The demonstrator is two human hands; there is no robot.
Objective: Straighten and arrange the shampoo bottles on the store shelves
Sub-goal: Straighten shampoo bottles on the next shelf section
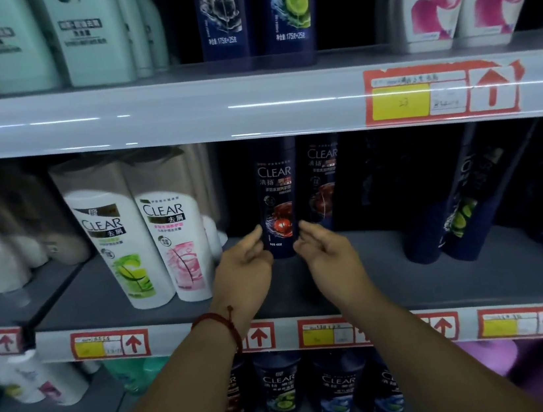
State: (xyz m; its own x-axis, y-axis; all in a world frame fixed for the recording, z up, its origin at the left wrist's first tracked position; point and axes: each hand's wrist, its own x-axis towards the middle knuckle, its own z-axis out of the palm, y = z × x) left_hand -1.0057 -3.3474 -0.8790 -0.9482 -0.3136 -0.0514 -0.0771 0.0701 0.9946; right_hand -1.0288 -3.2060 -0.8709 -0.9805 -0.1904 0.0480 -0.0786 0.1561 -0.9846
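Note:
A dark navy Clear shampoo bottle (277, 201) with a red fruit picture stands upright on the middle shelf (358, 274). My left hand (243, 261) holds its lower left side with curled fingers, and my right hand (324, 250) holds its lower right side. A second dark Clear bottle (324, 181) stands just behind and to the right. Two white Clear bottles (144, 243) stand to the left. Dark bottles with lime pictures (463, 208) lean at the right.
The upper shelf (181, 110) carries pale green, navy and white-pink bottles, with a red and yellow price tag (438, 94) on its rail. The lower shelf holds several dark Clear bottles (279, 384). Bare shelf surface lies in front of the held bottle.

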